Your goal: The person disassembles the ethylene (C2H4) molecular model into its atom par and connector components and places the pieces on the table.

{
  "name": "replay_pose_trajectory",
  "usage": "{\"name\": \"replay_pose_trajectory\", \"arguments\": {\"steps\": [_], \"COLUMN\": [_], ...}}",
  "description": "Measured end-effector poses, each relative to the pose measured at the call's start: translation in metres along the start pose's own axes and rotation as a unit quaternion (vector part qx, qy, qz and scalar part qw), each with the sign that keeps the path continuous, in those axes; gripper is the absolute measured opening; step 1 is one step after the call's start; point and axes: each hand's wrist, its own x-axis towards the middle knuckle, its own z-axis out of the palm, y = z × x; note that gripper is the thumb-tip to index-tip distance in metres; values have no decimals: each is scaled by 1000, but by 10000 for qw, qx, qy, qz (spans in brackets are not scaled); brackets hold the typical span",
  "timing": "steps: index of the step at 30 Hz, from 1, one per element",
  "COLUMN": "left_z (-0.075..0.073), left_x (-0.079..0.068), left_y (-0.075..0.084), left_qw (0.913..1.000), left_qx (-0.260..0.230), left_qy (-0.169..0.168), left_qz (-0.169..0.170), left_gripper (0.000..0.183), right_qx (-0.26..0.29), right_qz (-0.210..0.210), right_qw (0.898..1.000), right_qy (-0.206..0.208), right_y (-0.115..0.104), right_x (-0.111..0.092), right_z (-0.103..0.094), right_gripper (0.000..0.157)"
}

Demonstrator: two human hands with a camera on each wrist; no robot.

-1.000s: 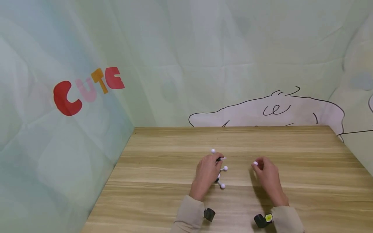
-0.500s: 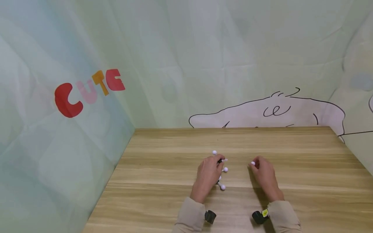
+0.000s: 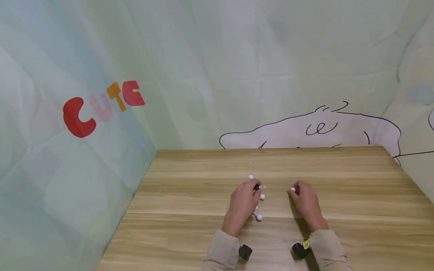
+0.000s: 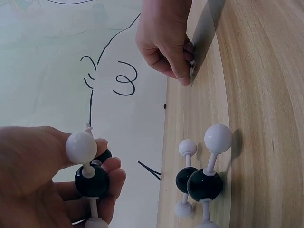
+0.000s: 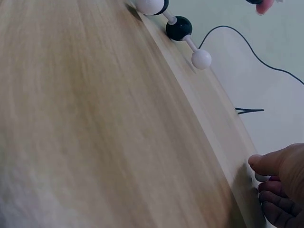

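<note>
My left hand (image 3: 242,199) grips part of a ball-and-stick molecular model, a black ball (image 4: 91,180) with white balls on short pale sticks. From its fingertips a bare white peg (image 3: 263,187) points right. More black balls (image 4: 204,185) with white balls (image 4: 218,138) lie low over the table, next to that hand; any link to the held part is hidden. To the right, my right hand (image 3: 307,201) pinches a single loose white ball (image 3: 293,189) between thumb and fingers, a short gap from the peg. In the right wrist view that ball is mostly covered by the fingers.
Both hands work over a wood-grain table (image 3: 356,188). A printed cloth backdrop (image 3: 203,94) hangs behind and to the left of it. On each wrist sits a small black camera, the left camera (image 3: 245,252) and the right camera (image 3: 300,250).
My right hand has moved slightly left with the white ball, narrowing the gap to the left hand. The left hand has shifted a little right, and the held black ball shows more.
</note>
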Motion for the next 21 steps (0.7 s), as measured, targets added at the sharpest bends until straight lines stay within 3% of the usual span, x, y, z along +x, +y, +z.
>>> {"name": "replay_pose_trajectory", "arguments": {"steps": [21], "left_z": [-1], "left_x": [-1], "left_y": [-1], "left_qw": [10000], "left_qx": [27], "left_qy": [20], "left_qz": [47], "left_gripper": [18], "right_qx": [46], "right_qz": [-131], "right_qw": [9999], "right_qy": [40], "right_y": [0], "right_x": [-1], "right_z": [3], "right_gripper": [17]}}
